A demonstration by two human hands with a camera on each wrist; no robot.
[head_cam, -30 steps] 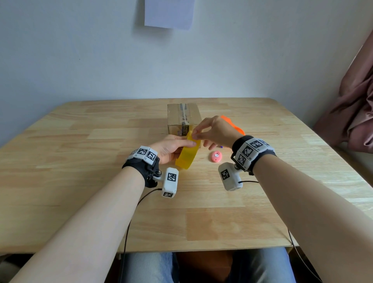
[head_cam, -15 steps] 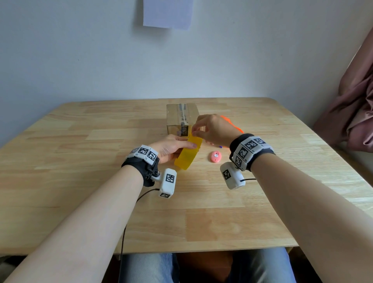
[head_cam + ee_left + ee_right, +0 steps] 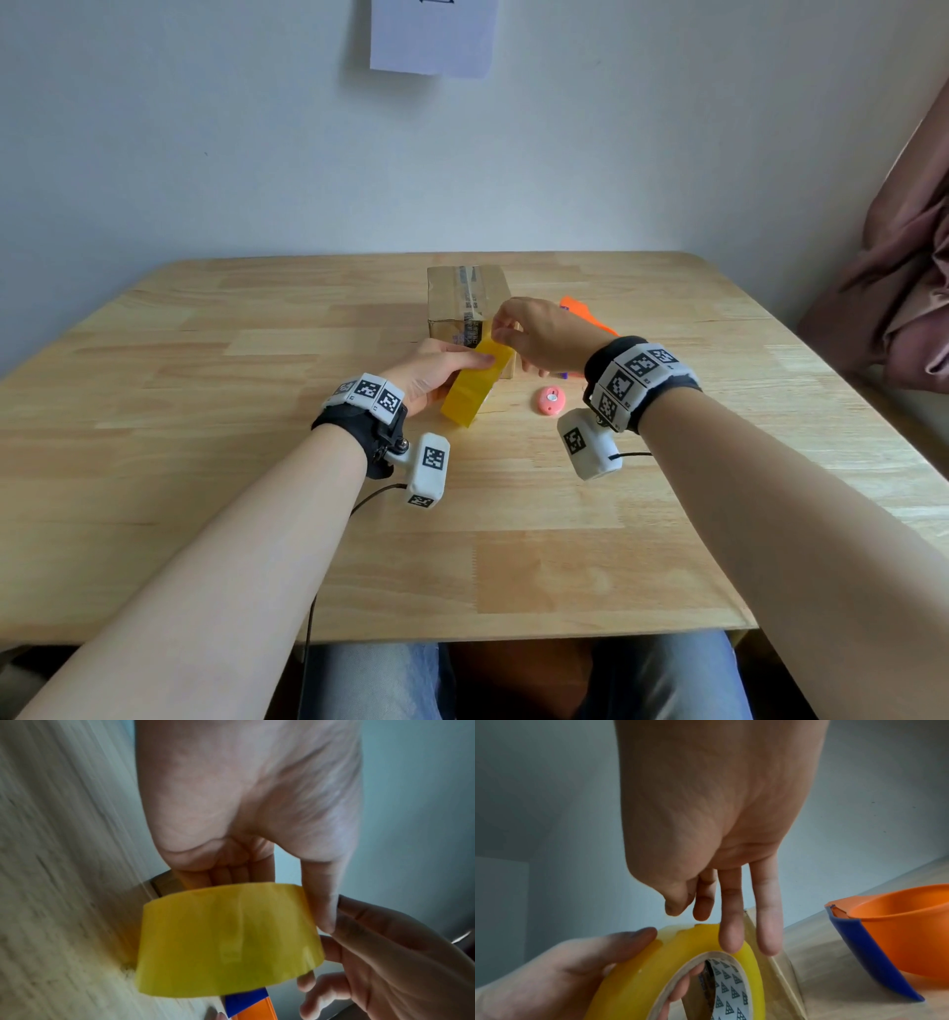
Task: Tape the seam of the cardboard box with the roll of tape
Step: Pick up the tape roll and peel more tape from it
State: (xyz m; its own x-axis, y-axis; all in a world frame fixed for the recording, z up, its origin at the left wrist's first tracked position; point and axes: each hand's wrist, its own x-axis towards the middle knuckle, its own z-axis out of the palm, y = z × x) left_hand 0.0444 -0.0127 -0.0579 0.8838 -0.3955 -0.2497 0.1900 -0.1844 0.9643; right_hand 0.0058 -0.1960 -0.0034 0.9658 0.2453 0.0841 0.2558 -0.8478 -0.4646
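Note:
A small cardboard box (image 3: 464, 300) stands mid-table, with old tape along its top seam. Just in front of it my left hand (image 3: 441, 372) grips a yellow roll of tape (image 3: 475, 385) on edge above the table, thumb on the outer face (image 3: 228, 943) and fingers through the core. My right hand (image 3: 506, 334) reaches over the roll's top. Its thumb and forefinger (image 3: 681, 906) pinch the tape's free end at the rim of the roll (image 3: 706, 939), while the other fingers hang straight down beside it. The box's near face is partly hidden by both hands.
A pink round object (image 3: 552, 400) lies right of the roll. An orange and blue plastic tool (image 3: 585, 316) sits behind my right hand, next to the box (image 3: 765, 963). The wooden table (image 3: 205, 437) meets the wall at the back; pink cloth (image 3: 904, 288) hangs at right.
My right hand's pinch has risen slightly at the roll's top, toward the box. My left hand keeps the roll in nearly the same place.

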